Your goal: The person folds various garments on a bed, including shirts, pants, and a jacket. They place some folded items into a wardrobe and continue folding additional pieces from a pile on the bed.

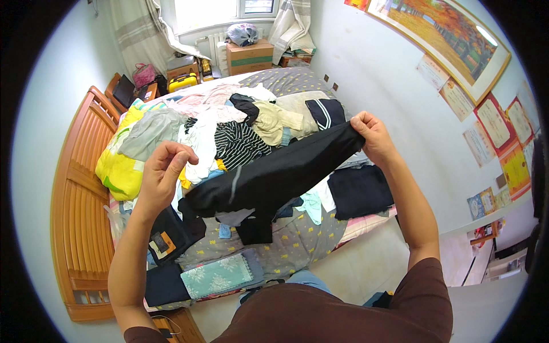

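A black garment [291, 167] with a thin grey stripe stretches slantwise in the air above the bed, its kind not plain. My right hand [371, 135] pinches its upper right end between thumb and fingers. The lower left end droops below my left hand [167, 173], whose fingers are curled towards the thumb with no cloth visible in them. Beneath the garment, part of a black cloth [255, 229] hangs or lies over the grey patterned bedding [300, 244]. A black-and-white striped top [240, 143] lies just behind it.
Heaped clothes cover the bed, with a yellow quilt [118, 158] by the wooden headboard [83, 206]. Folded dark clothing [360, 191] lies at right. A teal floral cloth [216, 276] rests on the near edge. A cardboard box [248, 58] stands beyond the bed.
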Action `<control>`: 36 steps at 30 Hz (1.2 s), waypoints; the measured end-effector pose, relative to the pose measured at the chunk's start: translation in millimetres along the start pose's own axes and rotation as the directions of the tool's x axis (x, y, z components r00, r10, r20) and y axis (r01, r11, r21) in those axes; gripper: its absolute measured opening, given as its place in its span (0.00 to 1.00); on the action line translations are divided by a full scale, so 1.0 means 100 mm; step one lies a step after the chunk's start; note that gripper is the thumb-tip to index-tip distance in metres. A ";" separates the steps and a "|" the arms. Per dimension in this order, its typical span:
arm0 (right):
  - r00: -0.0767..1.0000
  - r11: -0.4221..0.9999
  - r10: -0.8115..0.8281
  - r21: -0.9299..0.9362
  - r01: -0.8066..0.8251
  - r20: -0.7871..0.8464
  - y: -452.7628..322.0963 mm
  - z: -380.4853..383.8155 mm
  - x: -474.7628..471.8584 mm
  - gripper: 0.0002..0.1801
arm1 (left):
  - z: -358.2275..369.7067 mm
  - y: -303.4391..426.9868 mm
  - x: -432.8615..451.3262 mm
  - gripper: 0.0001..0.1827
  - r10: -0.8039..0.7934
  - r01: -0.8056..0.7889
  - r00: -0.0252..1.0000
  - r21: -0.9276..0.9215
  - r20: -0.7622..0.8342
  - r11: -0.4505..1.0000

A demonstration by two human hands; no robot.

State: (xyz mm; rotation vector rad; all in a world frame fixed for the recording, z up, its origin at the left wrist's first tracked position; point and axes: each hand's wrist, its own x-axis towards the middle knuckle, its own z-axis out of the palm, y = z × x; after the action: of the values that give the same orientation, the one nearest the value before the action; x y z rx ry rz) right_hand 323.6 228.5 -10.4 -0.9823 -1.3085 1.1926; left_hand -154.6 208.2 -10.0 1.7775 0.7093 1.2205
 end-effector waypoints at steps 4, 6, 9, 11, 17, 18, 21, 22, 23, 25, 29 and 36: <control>0.993 0.998 -0.023 0.053 0.017 0.116 0.05 0.00 -0.09 0.06 | 0.60 0.07 -0.01 0.07 -0.121 0.092 0.988 0.257 0.099 0.962; 0.978 1.000 -0.012 0.006 0.011 0.208 0.05 0.16 -0.15 0.06 | 1.08 -0.13 -0.07 0.11 -0.069 0.051 0.993 0.171 0.100 0.984; 0.922 0.999 0.025 0.011 -0.032 0.387 0.01 0.15 -0.23 0.07 | 2.08 -0.28 0.01 0.23 -0.039 0.038 0.999 0.063 0.019 0.997; 0.877 0.994 0.071 0.041 -0.102 0.475 0.00 0.05 -0.23 0.09 | 2.60 -0.35 0.12 0.29 0.012 -0.012 0.999 -0.022 -0.030 1.000; 0.878 0.986 0.012 -0.152 0.069 0.479 -0.14 -0.25 -0.23 0.11 | 3.48 -0.35 0.31 0.14 -0.159 0.033 0.939 -0.381 -0.305 0.924; 0.883 0.977 -0.003 -0.186 0.102 0.469 -0.13 -0.29 -0.23 0.11 | 3.51 -0.34 0.33 0.10 -0.207 0.076 0.930 -0.395 -0.302 0.916; 0.876 0.968 -0.142 -0.120 0.221 0.462 -0.09 -0.37 -0.25 0.10 | 3.49 -0.39 0.40 0.07 -0.039 -0.033 0.899 -0.155 -0.435 0.987; 0.867 0.962 -0.203 -0.071 0.263 0.455 -0.07 -0.39 -0.25 0.10 | 3.46 -0.39 0.39 0.07 -0.076 0.010 0.924 -0.174 -0.376 0.985; 0.848 0.955 -0.211 -0.083 0.285 0.487 -0.08 -0.44 -0.22 0.10 | 3.43 -0.35 0.39 0.07 -0.133 0.061 0.948 -0.245 -0.289 0.968; 0.890 0.997 -0.052 -0.024 0.070 0.452 -0.22 -0.47 -0.28 0.10 | 3.35 -0.23 0.37 0.08 -0.234 0.184 0.967 -0.361 -0.100 0.914; 0.959 0.992 -0.109 0.091 0.088 0.261 -0.38 -0.61 -0.21 0.10 | 2.99 -0.33 0.07 0.10 -0.468 0.527 0.833 -0.164 0.296 0.834; 0.898 0.624 -0.246 -0.650 0.434 0.364 -0.36 -1.14 0.06 0.19 | 1.69 -0.46 -0.22 0.09 -0.487 0.478 0.873 0.241 -0.027 0.845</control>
State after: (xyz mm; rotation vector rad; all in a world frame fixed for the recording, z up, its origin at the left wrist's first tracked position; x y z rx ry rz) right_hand 438.5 241.7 19.4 -1.0638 -2.1490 0.4715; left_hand -5.0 158.2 -88.4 1.6587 1.2422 0.7803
